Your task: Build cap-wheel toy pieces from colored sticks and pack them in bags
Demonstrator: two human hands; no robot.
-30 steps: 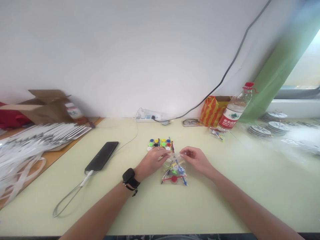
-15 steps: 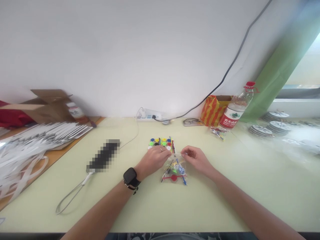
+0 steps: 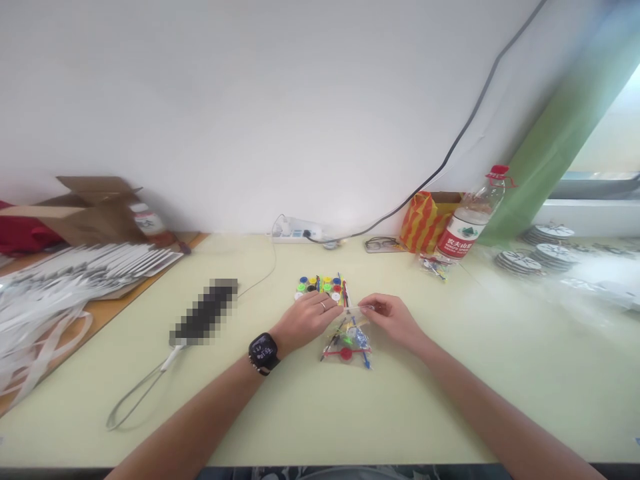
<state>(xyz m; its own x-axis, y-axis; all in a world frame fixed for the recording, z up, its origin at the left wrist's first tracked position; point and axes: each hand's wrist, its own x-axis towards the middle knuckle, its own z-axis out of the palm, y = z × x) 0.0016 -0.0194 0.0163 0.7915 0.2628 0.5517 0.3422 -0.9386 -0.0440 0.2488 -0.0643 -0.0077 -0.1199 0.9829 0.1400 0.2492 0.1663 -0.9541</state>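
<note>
A clear plastic bag (image 3: 347, 359) hangs or lies before me, its top edge pinched between both hands. Inside it show colourful plastic pieces: a red disc on a red stick (image 3: 346, 354), a blue arrow-like piece (image 3: 367, 361), and bits of green and yellow. My left hand (image 3: 307, 319), with a ring, grips the bag's upper left corner. At the upper right corner, my right hand (image 3: 390, 319) holds the edge between thumb and fingers. Just behind the left hand sit several coloured discs (image 3: 327, 287) and thin sticks (image 3: 345, 293), partly hidden by that hand.
On the left lie a blurred-out dark object with a strap (image 3: 173, 357), a stack of white items (image 3: 115, 263) and a cardboard box (image 3: 95, 217). Toward the wall are a power strip (image 3: 295, 231), eyeglasses (image 3: 384, 243), a striped bag (image 3: 417, 223), a water bottle (image 3: 465, 230) and disc stacks (image 3: 553, 255).
The view has shifted slightly. Both hands keep their pinch on the bag's top edge; the left wrist has turned a little, and the watch face is now lit.
</note>
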